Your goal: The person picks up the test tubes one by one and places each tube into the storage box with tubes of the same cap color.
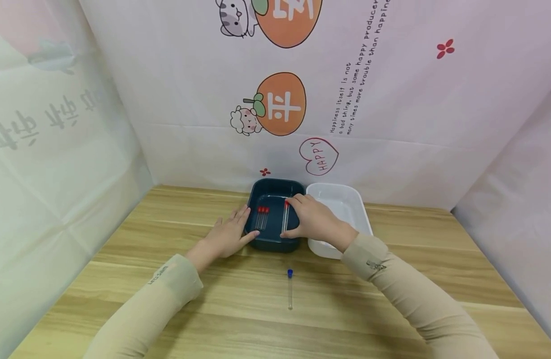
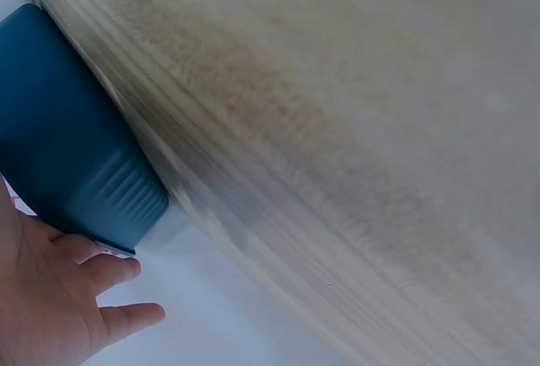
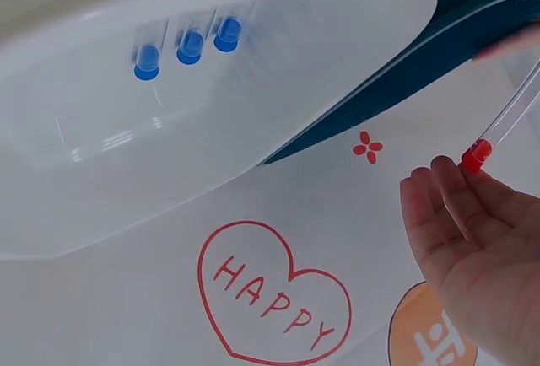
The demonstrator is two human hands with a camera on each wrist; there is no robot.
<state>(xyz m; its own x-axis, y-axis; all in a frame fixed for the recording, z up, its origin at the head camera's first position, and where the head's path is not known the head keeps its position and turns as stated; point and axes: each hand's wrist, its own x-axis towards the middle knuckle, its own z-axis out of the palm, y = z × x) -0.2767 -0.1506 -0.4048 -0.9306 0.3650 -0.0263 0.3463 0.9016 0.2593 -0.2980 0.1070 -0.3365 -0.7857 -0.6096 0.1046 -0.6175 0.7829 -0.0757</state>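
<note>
My right hand (image 1: 314, 219) holds a clear test tube with a red cap (image 1: 285, 219) by its two ends over a dark teal bin (image 1: 275, 244). In the right wrist view, the fingertips meet the tube's red cap (image 3: 477, 155). Inside the bin, several red-capped test tubes (image 1: 263, 217) lie side by side at the left. My left hand (image 1: 227, 234) rests at the bin's left edge with its fingers fairly straight. The left wrist view shows that hand (image 2: 72, 298) against the teal bin's rim. On the table in front lies a blue-capped test tube (image 1: 290, 290).
A white bin (image 1: 361, 212) stands against the teal bin's right side, partly behind my right wrist. Blue-capped tubes (image 3: 190, 45) lie in it. Behind both bins hangs a printed white cloth (image 1: 199, 154). The wooden table (image 1: 239, 314) stretches toward me.
</note>
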